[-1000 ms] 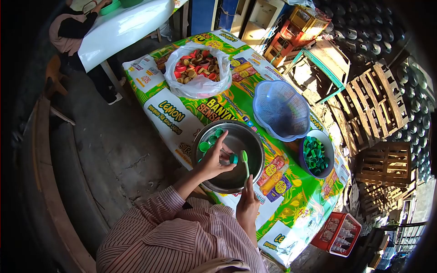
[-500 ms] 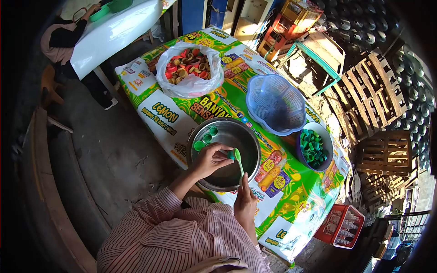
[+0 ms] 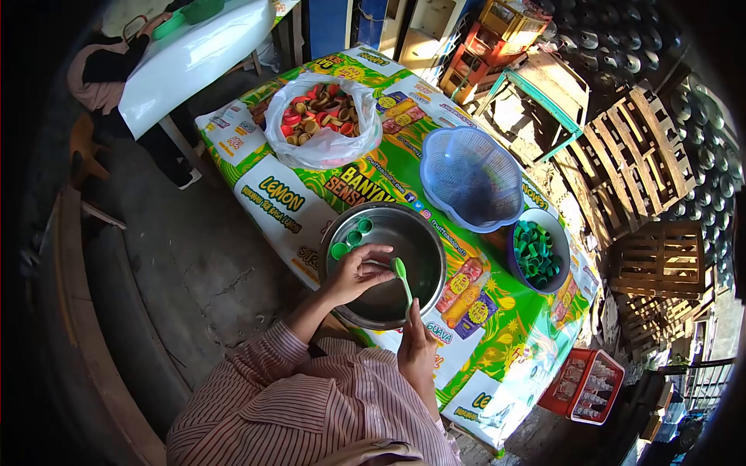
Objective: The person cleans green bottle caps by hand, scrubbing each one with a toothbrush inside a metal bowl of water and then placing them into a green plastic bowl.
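Observation:
Over the steel basin (image 3: pixel 430 241), my right hand (image 3: pixel 418 346) grips the handle of a light green toothbrush (image 3: pixel 401 272), its head up against the fingertips of my left hand (image 3: pixel 359 276). The left fingers are pinched together on a green bottle cap, now mostly hidden by the fingers and brush head. Several green bottle caps (image 3: pixel 339 250) lie in the basin, along its left wall. To the right, a bowl (image 3: pixel 561 233) holds many more green caps (image 3: pixel 536 252).
A white plastic bag (image 3: pixel 342 147) of red and gold caps (image 3: pixel 318 116) stands at the table's far side. Beside it sits a blue colander (image 3: pixel 474 186). A red crate (image 3: pixel 583 386) with bottles is on the floor at right. Another person (image 3: pixel 105 74) works at a white table (image 3: pixel 194 66).
The toothbrush head has shifted slightly left onto the left fingertips and now covers the cap that showed there before. Everything else stays in place.

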`<state>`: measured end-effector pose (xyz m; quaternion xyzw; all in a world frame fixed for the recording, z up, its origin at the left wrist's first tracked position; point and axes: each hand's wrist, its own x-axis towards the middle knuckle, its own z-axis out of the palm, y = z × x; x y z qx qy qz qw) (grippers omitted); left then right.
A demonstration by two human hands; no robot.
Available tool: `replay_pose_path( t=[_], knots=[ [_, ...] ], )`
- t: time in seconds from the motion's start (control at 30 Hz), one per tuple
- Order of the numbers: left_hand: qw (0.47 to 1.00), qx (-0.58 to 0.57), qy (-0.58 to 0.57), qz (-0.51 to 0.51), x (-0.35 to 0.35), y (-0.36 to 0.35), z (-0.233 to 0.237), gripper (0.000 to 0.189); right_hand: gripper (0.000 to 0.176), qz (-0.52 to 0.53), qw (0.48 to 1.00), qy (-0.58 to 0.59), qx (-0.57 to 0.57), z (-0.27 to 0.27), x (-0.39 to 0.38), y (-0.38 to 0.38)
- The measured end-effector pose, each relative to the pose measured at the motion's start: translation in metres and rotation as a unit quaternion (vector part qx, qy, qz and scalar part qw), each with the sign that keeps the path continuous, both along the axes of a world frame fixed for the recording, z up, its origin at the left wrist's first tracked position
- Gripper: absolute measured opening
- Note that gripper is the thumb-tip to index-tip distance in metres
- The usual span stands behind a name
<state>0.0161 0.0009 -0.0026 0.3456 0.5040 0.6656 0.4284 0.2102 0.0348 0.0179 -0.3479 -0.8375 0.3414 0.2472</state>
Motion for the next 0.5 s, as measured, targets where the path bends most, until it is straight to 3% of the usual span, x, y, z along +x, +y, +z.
replay_pose_path(
  t=[0.17,0.23,0.33,0.5],
  knots=[
    [0.999,-0.008,0.046,0.023,0.002,-0.003,0.014,0.064,0.055,-0.013,0.999,0.030,0.017,0.007,-0.002,0.005],
    [0.990,-0.020,0.137,0.029,0.004,-0.004,0.020,0.074,0.053,0.015,0.999,-0.027,-0.020,0.016,-0.003,0.005],
    [0.982,0.019,0.180,0.044,0.002,-0.003,0.014,0.077,0.053,-0.023,0.999,-0.012,-0.024,0.010,-0.005,0.009],
    [0.983,0.025,0.171,0.061,0.004,-0.003,0.016,0.073,0.051,0.017,0.999,-0.010,-0.029,0.014,-0.007,0.004]
  ],
)
